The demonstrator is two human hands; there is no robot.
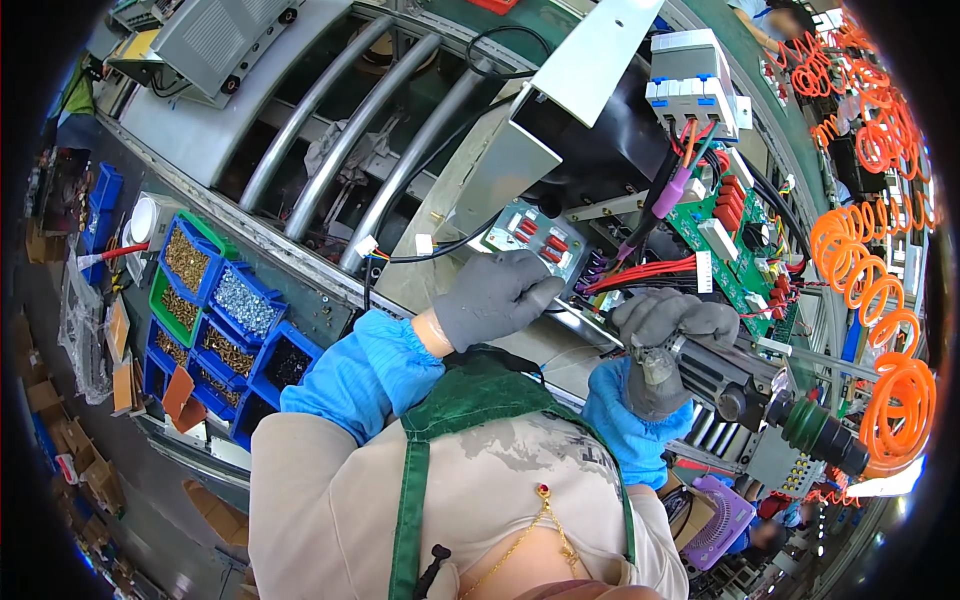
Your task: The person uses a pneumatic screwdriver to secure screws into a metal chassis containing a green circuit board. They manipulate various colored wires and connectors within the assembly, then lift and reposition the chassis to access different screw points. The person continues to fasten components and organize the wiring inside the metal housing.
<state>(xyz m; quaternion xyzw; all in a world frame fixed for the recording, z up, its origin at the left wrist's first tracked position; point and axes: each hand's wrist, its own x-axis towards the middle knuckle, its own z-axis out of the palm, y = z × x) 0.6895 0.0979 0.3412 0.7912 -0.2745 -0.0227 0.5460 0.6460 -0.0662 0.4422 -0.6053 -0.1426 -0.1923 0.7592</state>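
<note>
My right hand (672, 345), in a grey glove, is wrapped round a dark power screwdriver (720, 378) with a green and black rear end. The tool lies slanted along the near side of an electrical unit. My left hand (497, 300), also gloved, is closed at the unit's near edge beside a small circuit board (535, 243); anything in its fingers is hidden. Beyond my right hand a large green circuit board (735, 260) carries red components. Red wires (645, 275) and black cables run between the boards. A white breaker block (693, 95) stands at the far side.
Blue and green bins (230, 310) of screws and small hardware stand at left. Metal rollers (310, 135) span the conveyor. A bent sheet-metal cover (590, 60) rises above the unit. Orange coiled hoses (860, 250) hang at right. A grey metal case (215, 45) sits far left.
</note>
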